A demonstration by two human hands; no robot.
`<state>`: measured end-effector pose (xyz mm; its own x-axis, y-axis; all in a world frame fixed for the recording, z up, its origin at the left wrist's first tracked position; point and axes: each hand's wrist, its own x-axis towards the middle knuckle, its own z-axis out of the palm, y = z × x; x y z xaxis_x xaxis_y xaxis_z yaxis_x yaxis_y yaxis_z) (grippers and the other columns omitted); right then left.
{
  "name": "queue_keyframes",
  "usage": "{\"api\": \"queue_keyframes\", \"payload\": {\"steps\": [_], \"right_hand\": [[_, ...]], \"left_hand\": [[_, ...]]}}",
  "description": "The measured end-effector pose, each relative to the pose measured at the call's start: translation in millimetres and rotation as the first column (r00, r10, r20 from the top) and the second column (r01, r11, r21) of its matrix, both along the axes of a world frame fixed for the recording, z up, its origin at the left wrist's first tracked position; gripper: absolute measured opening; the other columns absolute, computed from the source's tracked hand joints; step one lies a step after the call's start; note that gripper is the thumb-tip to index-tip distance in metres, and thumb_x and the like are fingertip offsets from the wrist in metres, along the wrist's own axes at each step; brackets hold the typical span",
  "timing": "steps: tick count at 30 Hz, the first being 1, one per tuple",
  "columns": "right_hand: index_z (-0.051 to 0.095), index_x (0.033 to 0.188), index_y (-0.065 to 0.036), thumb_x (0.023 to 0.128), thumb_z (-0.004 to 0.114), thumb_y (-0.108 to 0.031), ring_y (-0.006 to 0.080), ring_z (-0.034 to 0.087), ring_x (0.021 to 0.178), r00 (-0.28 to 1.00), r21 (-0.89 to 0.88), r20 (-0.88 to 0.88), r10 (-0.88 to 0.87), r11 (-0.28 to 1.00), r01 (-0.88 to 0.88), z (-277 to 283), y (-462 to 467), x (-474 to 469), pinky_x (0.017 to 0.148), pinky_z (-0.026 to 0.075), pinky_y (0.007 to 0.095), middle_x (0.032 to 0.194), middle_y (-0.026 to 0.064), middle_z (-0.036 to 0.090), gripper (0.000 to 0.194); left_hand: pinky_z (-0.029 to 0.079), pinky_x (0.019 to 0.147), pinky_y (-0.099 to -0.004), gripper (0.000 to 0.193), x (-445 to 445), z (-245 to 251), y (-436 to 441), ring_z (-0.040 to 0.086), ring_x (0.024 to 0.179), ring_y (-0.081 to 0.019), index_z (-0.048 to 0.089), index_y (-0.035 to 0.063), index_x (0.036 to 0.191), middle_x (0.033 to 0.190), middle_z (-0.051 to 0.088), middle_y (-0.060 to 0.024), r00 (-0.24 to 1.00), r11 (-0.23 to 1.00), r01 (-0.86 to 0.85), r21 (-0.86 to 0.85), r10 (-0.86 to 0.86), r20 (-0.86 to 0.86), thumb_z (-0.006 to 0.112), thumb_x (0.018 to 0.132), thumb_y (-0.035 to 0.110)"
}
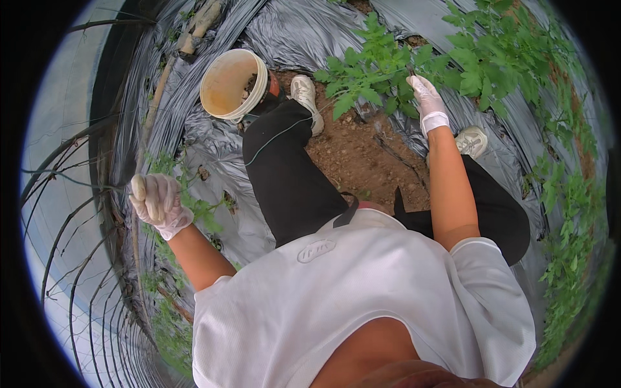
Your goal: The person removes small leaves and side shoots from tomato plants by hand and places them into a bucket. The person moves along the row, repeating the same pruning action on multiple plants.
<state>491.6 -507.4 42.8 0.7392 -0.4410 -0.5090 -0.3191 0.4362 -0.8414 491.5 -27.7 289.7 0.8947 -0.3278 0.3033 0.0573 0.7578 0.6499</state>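
Note:
My left hand (157, 201), in a thin white glove, is curled into a fist at the left. A green twine (77, 182) runs into its fingers from the left edge. My right hand (428, 101), gloved the same way, reaches forward among the leaves of a tomato plant (371, 72). Its fingertips pinch a small dark object (411, 70), too small to identify. A thin green string (279, 135) stretches from the plant across my left trouser leg (291, 169).
A white plastic bucket (233, 85) with dark bits inside stands tilted beyond my left knee. Silver mulch film (301, 31) covers the beds around bare soil (356, 150). Further plants (490, 58) grow at the right. Greenhouse ribs (73, 208) and a pole (157, 97) line the left.

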Motion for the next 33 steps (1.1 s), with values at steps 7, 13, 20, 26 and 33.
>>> {"api": "queue_keyframes", "payload": {"steps": [7,13,20,26,33], "right_hand": [[0.056,0.123,0.001,0.083,0.075,-0.018,0.0118,0.059,0.098,0.953,-0.146,0.297,-0.054,0.984,0.101,-71.2,-33.1,82.0,0.090,0.043,0.0238,0.109,0.0071,0.064,0.048],[0.059,0.120,-0.001,0.083,0.075,-0.019,0.0113,0.057,0.100,0.982,-0.226,0.169,-0.080,0.967,0.117,-36.5,-80.2,110.5,0.090,0.041,0.0225,0.110,0.0032,0.064,0.043],[0.054,0.126,-0.002,0.087,0.067,-0.021,0.0185,0.051,0.120,0.988,-0.102,0.023,0.156,0.983,-0.153,-10.3,-107.9,58.0,0.105,0.033,0.0355,0.126,0.0089,0.059,0.045],[0.057,0.122,-0.001,0.074,0.076,-0.010,0.0196,0.056,0.114,0.624,0.292,-0.074,0.778,0.615,-0.733,10.6,-128.2,15.2,0.101,0.039,0.0335,0.120,0.0079,0.061,0.053],[0.057,0.121,0.003,0.075,0.073,0.007,0.0175,0.060,0.101,0.933,-0.311,-0.178,0.312,0.882,-0.355,-93.6,-68.1,62.8,0.090,0.047,0.0284,0.112,0.0110,0.064,0.049]], "left_hand": [[0.033,0.047,-0.0153,0.022,-37.0,-148.4,-255.8,0.045,0.050,-0.0038,0.064,0.0024,0.104,0.069,0.062,0.0005,0.819,0.730,0.470,0.497,-0.151,-0.554,0.055,0.095,0.021],[0.042,0.052,-0.0195,0.017,8.9,-326.9,-339.6,0.048,0.056,-0.0030,0.066,0.0051,0.101,0.081,0.063,0.0010,0.745,0.824,0.278,0.494,0.140,-0.652,0.057,0.096,0.018],[0.048,0.072,-0.0286,0.035,57.0,-478.2,-402.4,0.056,0.081,-0.0157,0.048,-0.0043,0.121,0.105,0.059,-0.0057,0.865,0.929,0.007,0.370,0.180,-0.469,0.055,0.096,0.019],[0.050,0.084,-0.0333,0.054,93.6,-482.2,-424.8,0.060,0.095,-0.0225,0.036,-0.0019,0.137,0.114,0.059,-0.0128,0.905,0.703,0.166,0.692,0.170,-0.390,0.051,0.097,0.030],[0.050,0.069,-0.0266,0.039,127.5,-472.0,-419.5,0.059,0.076,-0.0109,0.051,0.0048,0.130,0.096,0.064,-0.0034,0.604,0.943,-0.024,-0.333,-0.252,-0.756,0.056,0.094,0.019]]}}
